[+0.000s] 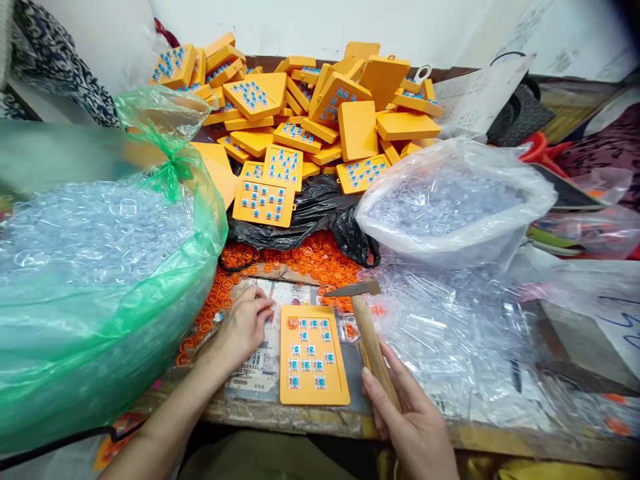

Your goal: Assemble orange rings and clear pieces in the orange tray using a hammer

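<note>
Bench (320,419): bags (131,313), perhaps of caps (100,223), flank yellow panel (316,335).

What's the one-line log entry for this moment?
left hand: beside yellow panel | right hand: holding hammer | panel: flat, blue pieces, one orange piece upper left

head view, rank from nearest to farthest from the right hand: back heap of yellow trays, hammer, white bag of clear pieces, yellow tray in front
1. Hammer: gripped in the right hand
2. Yellow tray: just left of the hand
3. White bag: beyond the hand, slightly right
4. Heap of yellow trays: farthest, by the wall
</note>
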A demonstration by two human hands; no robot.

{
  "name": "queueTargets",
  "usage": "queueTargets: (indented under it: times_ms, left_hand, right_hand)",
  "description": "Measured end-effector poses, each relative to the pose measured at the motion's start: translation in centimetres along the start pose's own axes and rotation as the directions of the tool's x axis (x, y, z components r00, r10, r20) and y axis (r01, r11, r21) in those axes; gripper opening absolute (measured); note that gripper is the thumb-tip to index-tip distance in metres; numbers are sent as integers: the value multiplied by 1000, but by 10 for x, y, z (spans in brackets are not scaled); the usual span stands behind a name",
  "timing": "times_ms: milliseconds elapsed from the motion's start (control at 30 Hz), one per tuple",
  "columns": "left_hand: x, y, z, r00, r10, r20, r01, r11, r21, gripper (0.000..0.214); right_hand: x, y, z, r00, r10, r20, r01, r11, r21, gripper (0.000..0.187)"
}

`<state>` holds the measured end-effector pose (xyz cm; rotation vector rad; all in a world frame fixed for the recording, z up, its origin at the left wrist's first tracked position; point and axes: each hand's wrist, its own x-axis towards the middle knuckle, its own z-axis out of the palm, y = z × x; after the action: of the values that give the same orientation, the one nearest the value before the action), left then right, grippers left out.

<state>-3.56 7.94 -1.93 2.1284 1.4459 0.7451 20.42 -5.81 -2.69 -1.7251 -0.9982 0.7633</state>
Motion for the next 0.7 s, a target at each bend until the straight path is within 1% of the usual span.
queueTargets:
  times_ms: [67, 100, 167, 200, 267, 333, 400, 467, 567, 633, 700]
  left_hand:
    - [-5, 7, 4, 999, 28, -35, -28, 999, -17, 22]
    - [-7, 12, 6, 998, 45, -54, -46, 998, -30, 23]
    - [-9, 26, 8, 991, 105, -80, -111, 991, -72, 28]
    - [-10, 33, 10, 986, 143, -81, -151, 984, -99, 32]
    - [-11, 43, 15, 977, 204, -55, -210, 967, -143, 41]
    - [-10, 46, 22, 976, 218, -16, -218, 964, -153, 47]
    - [-9, 44, 28, 981, 193, -6, -192, 969, -156, 51]
    - [-8, 41, 32, 988, 151, -13, -151, 970, -190, 54]
    - [-10, 40, 34, 996, 88, -28, -92, 965, -245, 58]
    - [-11, 40, 32, 997, 71, -35, -78, 965, -252, 59]
    - [-6, 37, 27, 997, 62, -44, -69, 979, -193, 54]
  right_hand:
    - [0, 0, -7, 999, -14, 44, 18, 997, -73, 52]
    - [0, 1, -11, 997, -38, 68, 45, 993, -113, 51]
    - [-2, 1, -17, 984, -129, 120, 150, 972, -182, 48]
    - [-2, 1, -19, 970, -192, 150, 221, 952, -210, 46]
    - [-4, -3, -21, 926, -316, 206, 363, 895, -258, 44]
    - [-6, -8, -21, 876, -426, 227, 479, 828, -291, 48]
    - [-6, -12, -21, 836, -492, 244, 548, 776, -314, 54]
    - [-6, -15, -21, 819, -491, 296, 571, 745, -345, 54]
    - [-5, -15, -21, 835, -412, 364, 542, 731, -414, 49]
    - [-4, -11, -20, 855, -385, 346, 508, 756, -414, 46]
    - [-3, -6, -20, 895, -355, 272, 437, 823, -364, 43]
